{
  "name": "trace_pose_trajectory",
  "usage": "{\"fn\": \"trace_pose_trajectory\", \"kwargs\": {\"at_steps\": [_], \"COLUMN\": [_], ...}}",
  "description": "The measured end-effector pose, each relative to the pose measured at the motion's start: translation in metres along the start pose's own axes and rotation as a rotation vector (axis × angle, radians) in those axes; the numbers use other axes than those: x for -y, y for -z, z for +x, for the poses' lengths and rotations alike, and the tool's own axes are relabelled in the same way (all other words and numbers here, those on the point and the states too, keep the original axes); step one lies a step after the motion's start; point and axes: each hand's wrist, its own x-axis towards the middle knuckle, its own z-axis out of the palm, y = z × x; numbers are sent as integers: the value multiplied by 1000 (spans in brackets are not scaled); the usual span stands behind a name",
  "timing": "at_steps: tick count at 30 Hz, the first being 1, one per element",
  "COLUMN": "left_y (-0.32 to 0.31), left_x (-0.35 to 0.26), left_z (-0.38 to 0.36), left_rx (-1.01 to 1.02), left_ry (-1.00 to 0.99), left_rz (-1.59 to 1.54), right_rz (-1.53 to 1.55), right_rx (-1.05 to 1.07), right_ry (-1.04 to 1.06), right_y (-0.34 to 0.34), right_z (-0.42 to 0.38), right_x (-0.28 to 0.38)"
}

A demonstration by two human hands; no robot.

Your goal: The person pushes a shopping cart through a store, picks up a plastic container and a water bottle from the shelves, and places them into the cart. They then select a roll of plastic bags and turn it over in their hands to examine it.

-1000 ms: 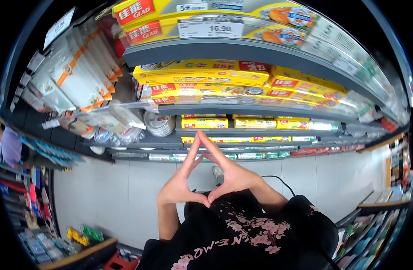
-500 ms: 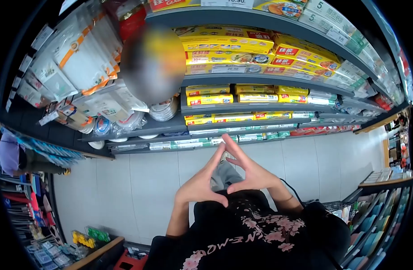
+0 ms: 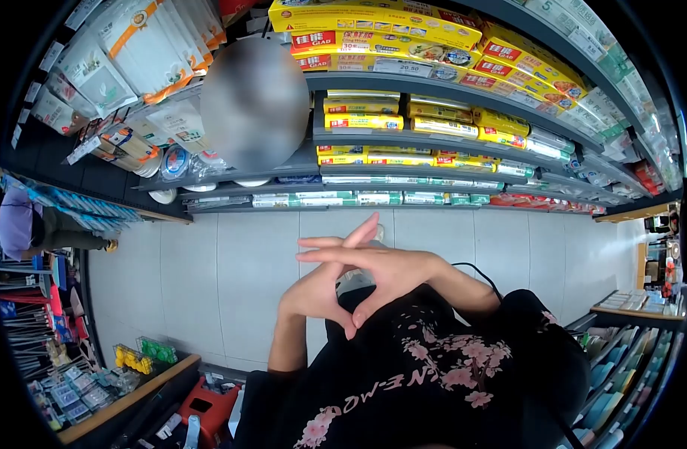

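In front of my black shirt with pink blossoms (image 3: 448, 374), my two bare hands meet over the floor. My left hand (image 3: 313, 290) points up and away, its fingers stretched out and its thumb angled down. Across its fingers lie those of my right hand (image 3: 396, 273), extended to the left. The thumb tips come together below, leaving a gap framed between the palms. Nothing is held in either hand. Beyond them stands a shelf of yellow cling wrap boxes (image 3: 388, 45), with smaller yellow rolls (image 3: 364, 122) on lower levels.
Hanging clear plastic packs (image 3: 153, 45) fill the upper left, beside a blurred round patch. A person in a purple top (image 3: 16, 224) is at the far left. Below are a red container (image 3: 209, 408) and a wooden-edged display (image 3: 134, 400); another rack (image 3: 620, 374) stands at right.
My hands went from meeting at the fingertips to crossing fingers, the right hand's turning to the left. The thumb tips came together. The view shifted slightly, showing the shelf higher up.
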Motion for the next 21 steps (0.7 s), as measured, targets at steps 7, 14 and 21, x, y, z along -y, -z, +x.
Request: {"fn": "trace_pose_trajectory", "kwargs": {"at_steps": [7,14,21], "left_y": [-12,-30,-72], "left_x": [26,29,32], "left_z": [19,55,123], "left_rx": [182,347,521], "left_ry": [5,49,100], "left_rz": [11,36,129], "right_rz": [-52,196,73], "right_rx": [-160,-280,-418], "right_ry": [-52,-63,-7], "right_y": [2,-5,10], "right_z": [-38,-84,-148], "right_x": [12,11,29]}}
